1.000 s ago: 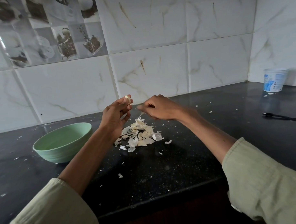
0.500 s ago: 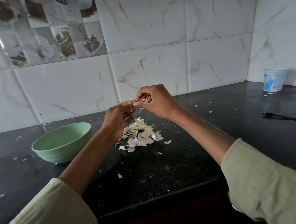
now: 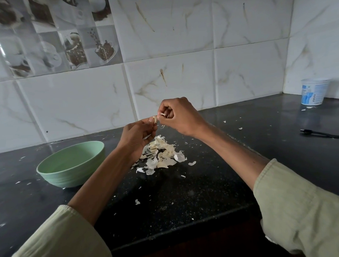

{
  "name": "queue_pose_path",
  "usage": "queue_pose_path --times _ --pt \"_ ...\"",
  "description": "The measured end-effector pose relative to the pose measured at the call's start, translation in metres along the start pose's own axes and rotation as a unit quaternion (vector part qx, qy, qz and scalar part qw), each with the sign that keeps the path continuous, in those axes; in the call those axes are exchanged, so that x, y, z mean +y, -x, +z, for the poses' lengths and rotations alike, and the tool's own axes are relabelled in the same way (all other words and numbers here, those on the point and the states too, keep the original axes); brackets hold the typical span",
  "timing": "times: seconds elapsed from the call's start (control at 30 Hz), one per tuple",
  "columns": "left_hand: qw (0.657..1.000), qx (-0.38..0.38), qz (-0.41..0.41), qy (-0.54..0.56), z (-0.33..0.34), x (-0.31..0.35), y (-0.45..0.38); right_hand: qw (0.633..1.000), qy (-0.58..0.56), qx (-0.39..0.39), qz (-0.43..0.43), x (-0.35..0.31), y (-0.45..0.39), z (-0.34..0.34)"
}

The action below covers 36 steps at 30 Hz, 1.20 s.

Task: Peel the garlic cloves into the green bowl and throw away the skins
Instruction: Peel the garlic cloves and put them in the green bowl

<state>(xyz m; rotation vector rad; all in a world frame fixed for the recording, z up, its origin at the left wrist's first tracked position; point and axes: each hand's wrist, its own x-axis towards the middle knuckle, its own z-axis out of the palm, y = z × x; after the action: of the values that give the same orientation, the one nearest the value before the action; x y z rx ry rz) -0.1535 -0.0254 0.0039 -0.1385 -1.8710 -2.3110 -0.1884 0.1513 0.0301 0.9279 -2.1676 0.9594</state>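
Note:
My left hand (image 3: 137, 136) pinches a small garlic clove (image 3: 155, 119) at its fingertips, raised above the black counter. Against it my right hand (image 3: 178, 116) has its fingers curled and pinches a bit of pale skin (image 3: 163, 114) on the clove. Both hands hover over a heap of white garlic skins (image 3: 162, 154) lying on the counter. The green bowl (image 3: 74, 164) stands to the left of the heap; its inside is mostly hidden from this angle.
A black countertop (image 3: 186, 195) runs to a tiled wall behind. Loose skin flakes lie scattered around. A white plastic tub (image 3: 314, 91) sits in the far right corner. A thin black tool (image 3: 322, 134) lies at the right edge.
My right hand rose from beside the heap and came up against my left hand's fingertips, taking hold of skin on the clove. The left hand stayed nearly in place.

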Motion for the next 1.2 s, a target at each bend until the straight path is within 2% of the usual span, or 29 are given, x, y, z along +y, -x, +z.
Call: queue_pose_path --times 0.37,0.57,0.93,1.2 --pt "0.999 -0.03 0.007 0.032 -0.003 0.002 0.0 0.999 -0.024 -0.029 0.01 0.0 0.001 -0.007" --pt "0.999 -0.005 0.028 0.03 0.0 0.002 0.002 0.999 -0.032 -0.015 0.005 0.0 0.0 -0.003" --pt "0.984 0.022 0.143 -0.106 0.0 0.0 0.006 1.0 -0.014 0.001 0.019 0.001 0.002 -0.002" --pt "0.979 0.025 0.162 -0.123 0.0 0.0 0.007 0.999 0.025 0.015 0.015 0.003 0.002 0.003"
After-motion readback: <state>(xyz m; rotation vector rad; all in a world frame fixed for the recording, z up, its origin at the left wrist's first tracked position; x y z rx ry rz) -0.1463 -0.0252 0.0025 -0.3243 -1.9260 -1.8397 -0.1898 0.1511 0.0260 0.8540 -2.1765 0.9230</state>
